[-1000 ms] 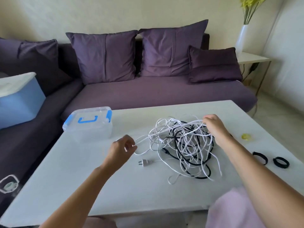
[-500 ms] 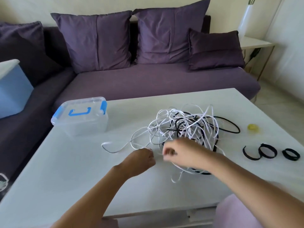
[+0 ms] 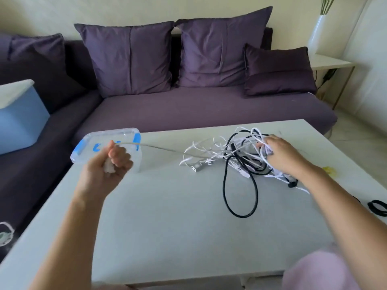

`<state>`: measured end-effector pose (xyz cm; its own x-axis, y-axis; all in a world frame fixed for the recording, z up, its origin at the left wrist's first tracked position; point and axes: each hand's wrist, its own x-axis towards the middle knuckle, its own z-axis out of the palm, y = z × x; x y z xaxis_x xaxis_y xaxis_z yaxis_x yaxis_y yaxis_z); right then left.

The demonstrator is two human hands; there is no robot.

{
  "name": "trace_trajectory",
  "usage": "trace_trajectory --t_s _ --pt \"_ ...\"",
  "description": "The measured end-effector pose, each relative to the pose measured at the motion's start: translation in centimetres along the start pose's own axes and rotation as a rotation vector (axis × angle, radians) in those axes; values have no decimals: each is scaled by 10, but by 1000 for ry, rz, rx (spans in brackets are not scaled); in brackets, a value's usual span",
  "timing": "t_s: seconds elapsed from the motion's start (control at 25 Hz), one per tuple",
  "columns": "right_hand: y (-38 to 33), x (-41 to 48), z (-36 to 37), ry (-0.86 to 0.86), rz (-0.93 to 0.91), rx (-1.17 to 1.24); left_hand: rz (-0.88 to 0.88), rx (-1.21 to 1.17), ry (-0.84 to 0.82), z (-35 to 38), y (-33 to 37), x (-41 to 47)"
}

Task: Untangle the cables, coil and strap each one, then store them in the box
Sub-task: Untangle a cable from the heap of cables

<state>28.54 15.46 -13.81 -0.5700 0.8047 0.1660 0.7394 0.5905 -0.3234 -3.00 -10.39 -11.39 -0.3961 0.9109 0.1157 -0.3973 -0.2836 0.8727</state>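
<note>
Left hand [image 3: 111,162]: raised over the left part of the table [image 3: 167,237], in front of the box. The fist is closed round the end of a white cable [image 3: 159,148], and a white plug body shows under the curled fingers. From the top of the fist the cable runs taut, off the surface, rightward into the tangle [image 3: 222,151].

Right hand [image 3: 282,155]: lies palm down on the right side of the tangle. The fingers are curled through several white loops and grip them. Whether black strands are caught too, I cannot tell.

Tangle: white and black cables mixed, on the table toward the far right corner. One black cable [image 3: 224,185] trails out as a long loop lying flat toward the table's centre. A small white connector [image 3: 195,167] lies at the heap's near-left fringe.

Box [image 3: 125,135]: clear plastic with blue latches and a blue handle, lid on. It stands at the far left corner, well apart from the tangle.

Straps [image 3: 378,207]: black rings at the right edge, partly out of view. A yellow object [image 3: 328,169], blurred, lies near that edge just beyond the right forearm.

Beyond the far edge: a purple sofa [image 3: 209,105] with cushions, and a blue bin [image 3: 18,122] with a white lid on its left section. A white vase [image 3: 318,32] stands on a side table at right.
</note>
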Motion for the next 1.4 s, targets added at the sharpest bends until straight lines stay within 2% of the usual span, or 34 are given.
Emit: trace_trajectory --t_s 0.08,0.12,0.2,0.28,0.32,0.4,0.52,0.6,0.68,0.84,0.96,1.04,1.12,1.16,1.24,1.32,1.4 --pt "3 8 -4 -13 149 31 -9 132 185 -12 3 1" --pt "3 12 -6 -42 222 93 -48 219 223 -15 3 1" --pt "2 21 -9 -63 343 337 -184 547 210 -23 -1 1" --pt "0 24 -10 -17 393 420 -388 1024 110 -36 -11 1" --pt "-2 23 -7 27 395 371 -485 1214 58 -44 -17 1" --pt "1 21 5 133 369 190 -647 1442 14 -56 -26 2" --pt "-2 19 13 232 326 29 -773 1568 -28 -53 -42 7" --pt "-7 16 10 303 266 0 -724 1731 -93 -31 -61 8" --pt "-10 12 8 386 186 -14 -526 1805 -77 -5 -92 8" --pt "-18 9 11 369 76 72 -242 1891 -45 50 -156 12" --pt "-41 -5 19 258 -135 215 -151 1873 13 59 -177 18" --pt "-62 -21 27 60 -234 331 -164 1841 -57 56 -177 19" --pt "-77 -35 37 -201 -278 380 -230 1728 -214 58 -167 18" --pt "-81 -40 43 -312 -293 330 -288 1600 -290 63 -156 17" --pt "-84 -42 53 -446 -310 192 -460 1141 -338 77 -120 14" --pt "-83 -38 55 -452 -263 142 -522 705 -333 87 -74 10" --pt "-74 -27 47 -318 -189 54 -410 452 -267 81 -34 3"
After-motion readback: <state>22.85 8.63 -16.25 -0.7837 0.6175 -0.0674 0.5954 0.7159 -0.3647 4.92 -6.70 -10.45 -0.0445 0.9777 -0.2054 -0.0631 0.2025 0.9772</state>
